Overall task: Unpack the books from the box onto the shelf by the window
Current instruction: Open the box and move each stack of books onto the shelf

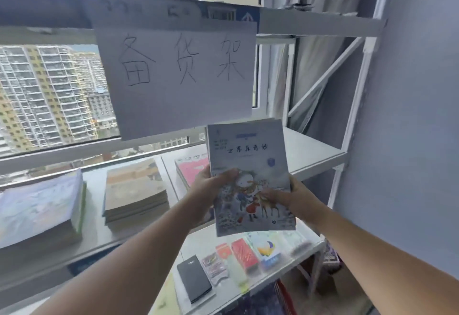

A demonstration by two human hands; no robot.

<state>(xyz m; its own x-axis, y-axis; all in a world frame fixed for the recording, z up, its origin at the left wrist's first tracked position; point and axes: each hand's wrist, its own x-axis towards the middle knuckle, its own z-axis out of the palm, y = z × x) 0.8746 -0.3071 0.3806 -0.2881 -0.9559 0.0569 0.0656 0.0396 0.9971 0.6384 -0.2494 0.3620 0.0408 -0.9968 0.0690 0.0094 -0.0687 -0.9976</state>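
I hold a pale blue book (248,155) with a snowman picture on its cover in both hands, in front of the white metal shelf (320,158) by the window. My left hand (207,190) grips its left edge, thumb on the cover. My right hand (293,198) grips the lower right edge, thumb across the picture. The book hangs above the shelf's right half, tilted up towards me. On the same shelf lie a pink-covered stack (191,170), a tan stack (135,188) and a tall pale stack (42,210) at the left. The box is out of view.
A white paper sign (176,76) with handwritten characters hangs from the upper shelf, just above the book. A lower shelf (278,277) carries a black case (195,278) and several small packets. A grey wall is at the right, and a red basket (285,297) sits below.
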